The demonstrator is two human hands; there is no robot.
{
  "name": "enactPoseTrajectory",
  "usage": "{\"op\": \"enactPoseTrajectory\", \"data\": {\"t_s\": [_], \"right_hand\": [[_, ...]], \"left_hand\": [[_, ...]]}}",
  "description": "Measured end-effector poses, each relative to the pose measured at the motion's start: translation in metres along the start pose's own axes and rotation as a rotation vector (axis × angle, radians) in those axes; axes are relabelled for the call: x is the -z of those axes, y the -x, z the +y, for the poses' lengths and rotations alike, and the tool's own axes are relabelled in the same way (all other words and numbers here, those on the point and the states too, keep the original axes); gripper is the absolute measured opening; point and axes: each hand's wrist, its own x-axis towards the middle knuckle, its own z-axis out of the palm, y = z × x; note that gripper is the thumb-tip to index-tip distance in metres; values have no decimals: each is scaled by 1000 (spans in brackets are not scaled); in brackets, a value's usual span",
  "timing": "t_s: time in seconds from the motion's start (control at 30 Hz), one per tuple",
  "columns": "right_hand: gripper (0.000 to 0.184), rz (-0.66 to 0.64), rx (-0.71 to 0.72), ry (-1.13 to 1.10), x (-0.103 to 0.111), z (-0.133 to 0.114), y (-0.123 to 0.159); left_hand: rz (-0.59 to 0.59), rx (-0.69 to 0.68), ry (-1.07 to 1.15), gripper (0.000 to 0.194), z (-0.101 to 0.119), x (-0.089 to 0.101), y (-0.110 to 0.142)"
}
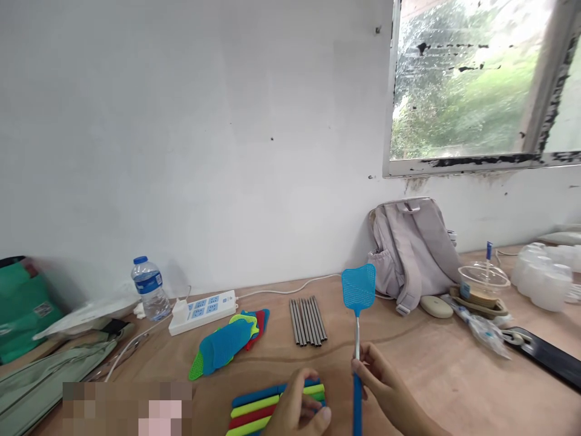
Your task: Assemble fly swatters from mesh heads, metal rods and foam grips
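My right hand [380, 383] grips an assembled blue fly swatter [358, 290] by its metal rod, just above the blue handle, holding it upright over the wooden table [426, 357]. My left hand [297, 412] rests on a row of coloured plastic handles [258, 407], blue, green and red, at the near edge. A loose pile of swatter heads [229, 342] in blue, green, yellow and red lies to the left. Several metal rods [307, 320] lie side by side behind my hands.
Against the white wall stand a water bottle [149, 289], a power strip [203, 311] and a grey backpack [413, 248]. A plastic cup with a straw [483, 281], white containers [544, 275] and a black phone [547, 357] lie right. Green bags [27, 309] sit left.
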Motion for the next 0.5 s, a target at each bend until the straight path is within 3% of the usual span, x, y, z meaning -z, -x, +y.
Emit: {"op": "enactPoseTrajectory", "data": {"t_s": [0.03,0.1,0.23,0.33,0.5], "right_hand": [[39,-53,-15,-80,-10,-8,1],[38,-97,-38,-211,-25,-22,0],[45,12,-130,-485,-43,-42,-6],[29,101,-260,-800,-51,-51,-13],[52,99,-585,-1025,-51,-62,-29]], "left_hand": [[-74,79,8,26,7,-4,-4],[-133,112,12,23,19,-9,-9],[-24,188,47,29,25,-20,-7],[61,232,71,34,23,-32,-4],[82,456,345,48,28,-45,-4]]}}
